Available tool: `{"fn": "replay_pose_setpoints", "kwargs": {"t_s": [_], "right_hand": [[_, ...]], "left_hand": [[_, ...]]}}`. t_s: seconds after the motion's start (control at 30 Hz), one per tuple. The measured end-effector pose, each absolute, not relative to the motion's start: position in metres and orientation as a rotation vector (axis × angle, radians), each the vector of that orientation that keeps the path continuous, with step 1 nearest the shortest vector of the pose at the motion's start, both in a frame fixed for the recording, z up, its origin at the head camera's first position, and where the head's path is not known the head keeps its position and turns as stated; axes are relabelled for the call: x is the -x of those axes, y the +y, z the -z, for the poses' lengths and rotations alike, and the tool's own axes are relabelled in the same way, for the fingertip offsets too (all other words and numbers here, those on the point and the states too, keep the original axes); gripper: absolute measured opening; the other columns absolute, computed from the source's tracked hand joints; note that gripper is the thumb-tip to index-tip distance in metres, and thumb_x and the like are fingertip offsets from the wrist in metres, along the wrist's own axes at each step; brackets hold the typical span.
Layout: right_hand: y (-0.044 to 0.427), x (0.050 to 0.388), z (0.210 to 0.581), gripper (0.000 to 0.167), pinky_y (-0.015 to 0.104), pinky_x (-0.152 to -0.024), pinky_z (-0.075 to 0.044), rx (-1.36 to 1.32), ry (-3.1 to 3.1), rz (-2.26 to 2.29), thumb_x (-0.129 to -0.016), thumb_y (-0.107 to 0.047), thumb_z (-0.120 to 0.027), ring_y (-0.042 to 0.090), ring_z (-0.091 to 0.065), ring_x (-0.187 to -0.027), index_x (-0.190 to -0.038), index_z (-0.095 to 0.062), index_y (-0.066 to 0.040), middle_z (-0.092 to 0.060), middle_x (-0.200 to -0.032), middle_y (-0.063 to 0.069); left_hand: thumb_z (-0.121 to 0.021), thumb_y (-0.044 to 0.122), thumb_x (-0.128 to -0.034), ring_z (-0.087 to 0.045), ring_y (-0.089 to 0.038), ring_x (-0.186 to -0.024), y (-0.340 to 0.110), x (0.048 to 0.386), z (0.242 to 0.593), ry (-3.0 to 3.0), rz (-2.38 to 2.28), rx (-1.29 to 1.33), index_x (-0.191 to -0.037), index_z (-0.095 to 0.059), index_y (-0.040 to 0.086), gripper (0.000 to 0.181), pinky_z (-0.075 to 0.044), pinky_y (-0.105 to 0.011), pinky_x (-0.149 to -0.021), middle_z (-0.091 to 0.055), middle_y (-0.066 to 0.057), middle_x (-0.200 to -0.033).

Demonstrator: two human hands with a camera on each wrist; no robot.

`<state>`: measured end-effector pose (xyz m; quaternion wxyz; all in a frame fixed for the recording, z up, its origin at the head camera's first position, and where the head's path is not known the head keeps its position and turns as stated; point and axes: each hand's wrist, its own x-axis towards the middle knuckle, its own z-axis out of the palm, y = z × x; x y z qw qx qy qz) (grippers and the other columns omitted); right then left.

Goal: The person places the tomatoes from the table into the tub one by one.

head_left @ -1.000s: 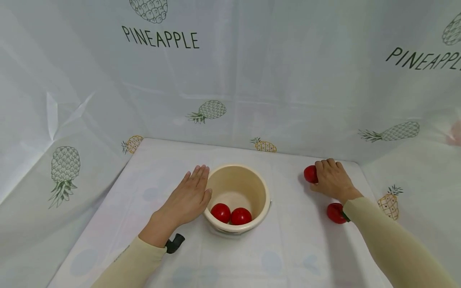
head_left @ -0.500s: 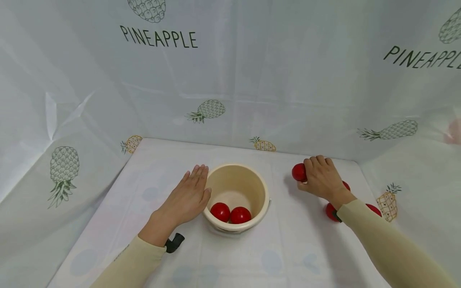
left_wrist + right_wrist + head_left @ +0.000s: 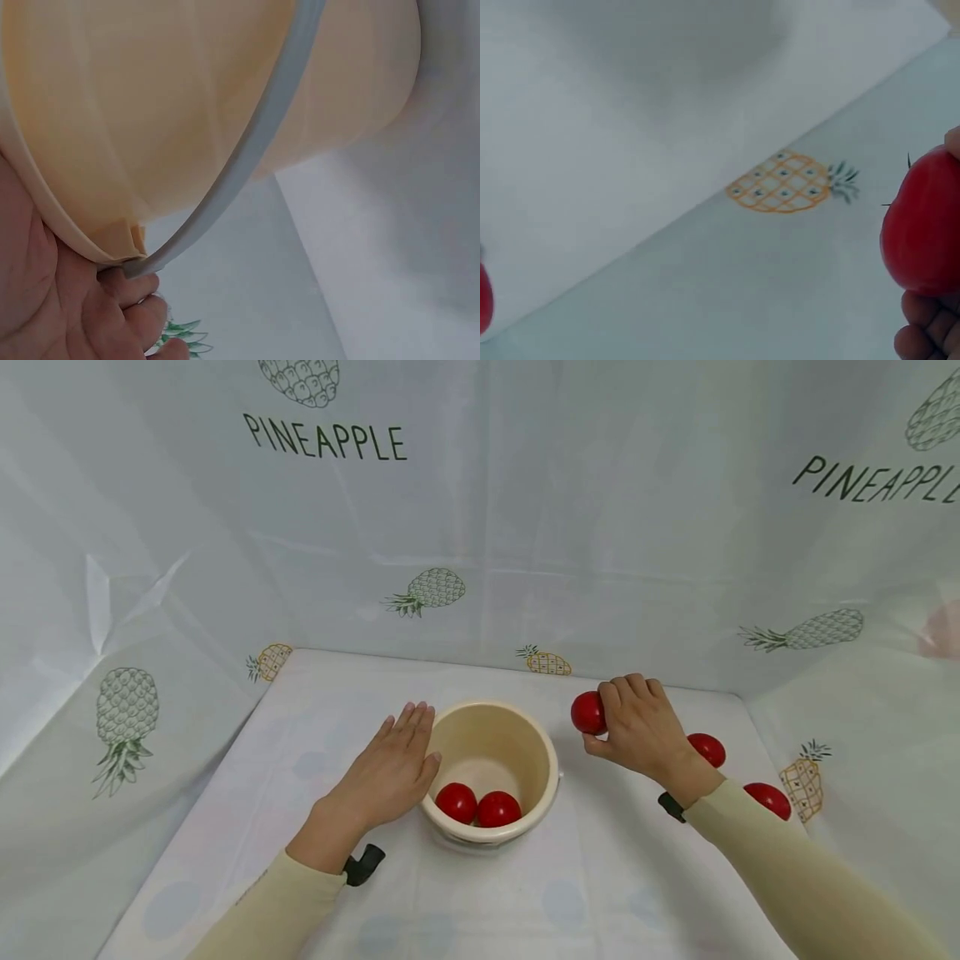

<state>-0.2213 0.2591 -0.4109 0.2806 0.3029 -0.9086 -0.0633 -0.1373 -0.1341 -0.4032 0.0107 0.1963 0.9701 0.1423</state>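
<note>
My right hand [image 3: 637, 727] grips a red tomato [image 3: 588, 713] above the table, right of the cream bucket. In the right wrist view this tomato [image 3: 926, 225] shows thin dark sepals, with curled fingers [image 3: 919, 337] below it. My left hand [image 3: 390, 768] lies with straight fingers along the left side of the bucket [image 3: 551, 777]. The left wrist view shows the left fingers [image 3: 127, 315] by the bucket's rim and the end of its grey handle [image 3: 259, 135]. Inside the bucket are two tomatoes, the left one [image 3: 456, 802] beside the right one [image 3: 498, 809].
Two more tomatoes lie at the table's right, one [image 3: 707, 750] behind the right wrist and another [image 3: 767, 800] beyond the sleeve. The sleeve may cover others. A pineapple-print sheet [image 3: 600, 568] rises behind the white table [image 3: 525, 902].
My right hand has lifted the tomato and carried it left toward the bucket. Two tomatoes have come into sight beside that arm, while another is now covered by it. The left hand stays put.
</note>
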Motion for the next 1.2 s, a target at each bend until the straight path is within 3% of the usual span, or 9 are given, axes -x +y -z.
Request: {"fn": "replay_pose_setpoints", "kwargs": {"t_s": [0.53,0.9,1.2], "right_hand": [[0.187,0.200,0.371,0.063,0.049,-0.076,-0.049,-0.858,-2.357,0.044,-0.083,-0.053,-0.071,0.037,-0.058,-0.093,-0.111,-0.059,0.002,-0.066,-0.098,0.018],[0.125,0.188,0.378,0.054,0.042,-0.082,-0.048,-0.996,-2.408,0.036,-0.085,-0.052,-0.070,0.028,-0.057,-0.096,-0.108,-0.059,-0.005,-0.066,-0.098,0.008],[0.104,0.185,0.392,0.057,0.040,-0.085,-0.048,-1.043,-2.500,0.122,-0.088,-0.058,-0.066,0.026,-0.057,-0.097,-0.112,-0.061,-0.006,-0.066,-0.097,0.006]], "left_hand": [[-0.045,0.035,-0.1113,-0.018,-0.037,-0.163,-0.134,0.136,0.405,3.054,-0.423,-0.604,-0.165,-0.023,-0.005,0.070,-0.017,-0.055,-0.132,-0.024,-0.022,-0.173],[-0.045,0.037,-0.1104,-0.019,-0.037,-0.163,-0.133,0.137,0.405,3.079,-0.355,-0.594,-0.165,-0.027,-0.003,0.070,-0.017,-0.055,-0.132,-0.025,-0.019,-0.173],[-0.044,0.035,-0.1108,-0.020,-0.038,-0.162,-0.133,0.137,0.405,3.076,-0.366,-0.603,-0.165,-0.026,-0.004,0.069,-0.019,-0.056,-0.132,-0.026,-0.021,-0.172]]}}
